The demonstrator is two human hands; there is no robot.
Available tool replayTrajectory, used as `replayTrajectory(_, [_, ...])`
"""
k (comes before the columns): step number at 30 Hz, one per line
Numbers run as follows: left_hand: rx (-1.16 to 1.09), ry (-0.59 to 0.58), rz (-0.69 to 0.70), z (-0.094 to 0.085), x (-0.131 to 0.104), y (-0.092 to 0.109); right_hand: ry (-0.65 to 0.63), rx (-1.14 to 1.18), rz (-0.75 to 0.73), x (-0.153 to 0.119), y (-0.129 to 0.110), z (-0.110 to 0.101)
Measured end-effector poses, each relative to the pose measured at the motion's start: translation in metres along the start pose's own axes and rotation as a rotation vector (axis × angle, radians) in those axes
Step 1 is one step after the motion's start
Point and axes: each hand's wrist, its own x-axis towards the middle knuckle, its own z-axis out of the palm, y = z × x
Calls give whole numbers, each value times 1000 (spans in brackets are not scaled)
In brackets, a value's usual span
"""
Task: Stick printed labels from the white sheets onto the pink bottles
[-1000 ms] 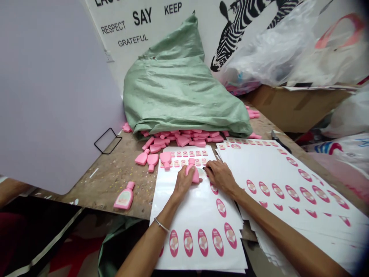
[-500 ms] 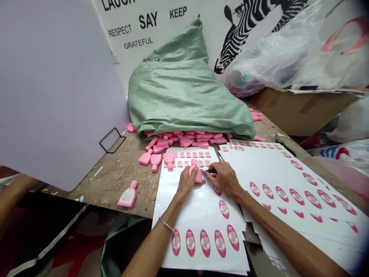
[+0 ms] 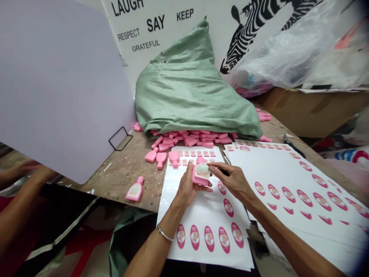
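My left hand (image 3: pixel 188 184) is closed around a small pink toy bottle (image 3: pixel 198 180), held neck-up above the sticker sheet. On the bottle's face lies a pale green and cream label sticker (image 3: pixel 202 171). My right hand (image 3: pixel 230 177) pinches at the right edge of that sticker with thumb and forefinger; whether the edge is fully stuck down I cannot tell. Beneath both hands is a white sticker sheet (image 3: pixel 198 211) with pink oval stickers and rows of small ones at its top. Another labelled pink bottle (image 3: pixel 135 191) lies on the table to the left.
Loose pink bottles (image 3: pixel 190 140) spill from under a green sack (image 3: pixel 190 88). More sticker sheets (image 3: pixel 276 165) are stacked at right, near a black-handled tool (image 3: pixel 294 146). A white board (image 3: pixel 63 84) stands at left beside a wire stand (image 3: pixel 120 138); another person's hands (image 3: pixel 34 171) show behind it.
The pink bottle has been lifted off the sheet and now carries a label sticker. The dark tool in my right hand no longer shows. The other person's hands have come further into view.
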Motion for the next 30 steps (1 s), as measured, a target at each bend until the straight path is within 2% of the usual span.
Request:
replayTrajectory(6, [-26,-13,-11,2,-6,3,-11,-6,-28,-4,-8,1])
replayTrajectory(23, [-23,12,-5,5,-7,6,17,6,-12,-5,-8,4])
replayTrajectory(26, [-16,-25,-4,6,-9,8,32,-15,-20,-5,-9,6])
replayTrajectory(30, [20,-139,58,6,-14,12,84,-146,-67,-4,-10,4])
